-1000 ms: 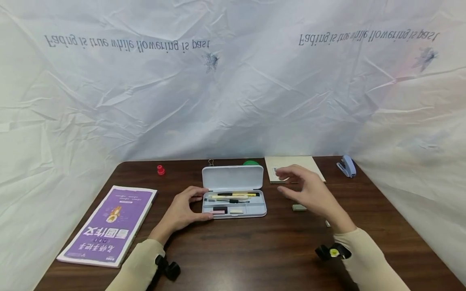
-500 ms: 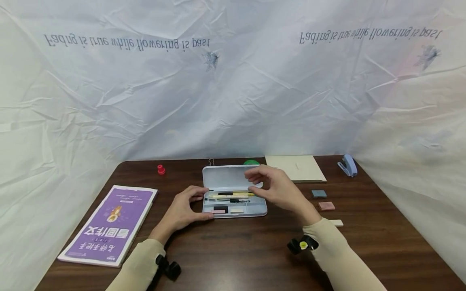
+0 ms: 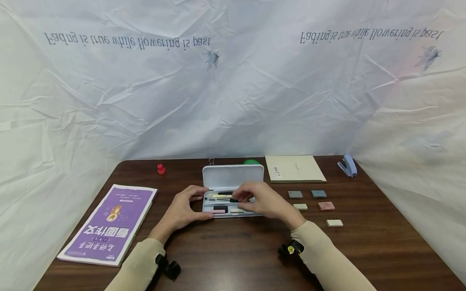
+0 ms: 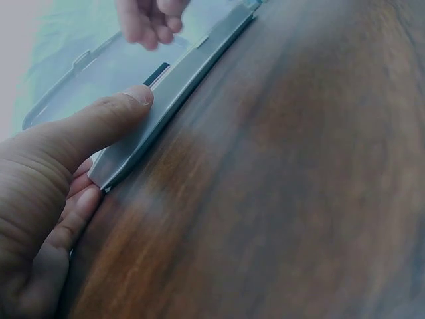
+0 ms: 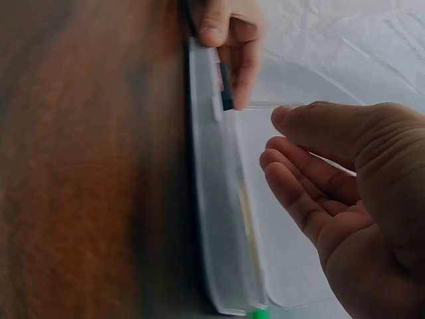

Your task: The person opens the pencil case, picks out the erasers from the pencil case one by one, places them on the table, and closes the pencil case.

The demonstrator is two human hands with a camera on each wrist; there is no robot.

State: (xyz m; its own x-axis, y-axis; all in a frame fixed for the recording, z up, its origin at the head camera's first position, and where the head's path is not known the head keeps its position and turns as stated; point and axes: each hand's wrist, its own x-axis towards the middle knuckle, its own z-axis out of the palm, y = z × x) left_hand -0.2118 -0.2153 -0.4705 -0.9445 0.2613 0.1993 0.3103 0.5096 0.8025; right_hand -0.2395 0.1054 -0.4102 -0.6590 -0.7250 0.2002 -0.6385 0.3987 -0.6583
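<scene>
An open white pencil case (image 3: 233, 177) stands on the table in the head view, lid raised at the back. Pens (image 3: 221, 197) lie in its rear compartment; a dark and pink eraser (image 3: 219, 210) and a small white block (image 3: 236, 210) sit in front. My left hand (image 3: 182, 208) grips the case's left end, thumb on the front rim and fingers behind, as the left wrist view also shows. Over the right half hovers my right hand (image 3: 263, 202), fingers bent and thumb apart, with nothing visible between them. It hides part of the pens and the right compartment.
Right of the case lie several small eraser-like blocks, among them a pink one (image 3: 326, 206) and a white one (image 3: 334, 223). A cream notebook (image 3: 296, 169) and a blue stapler (image 3: 348, 165) are behind. Left are a purple book (image 3: 109, 226) and a red object (image 3: 161, 169).
My right hand has moved left and down from beside the notebook to over the case, uncovering the small blocks on the table. The left hand stays on the case.
</scene>
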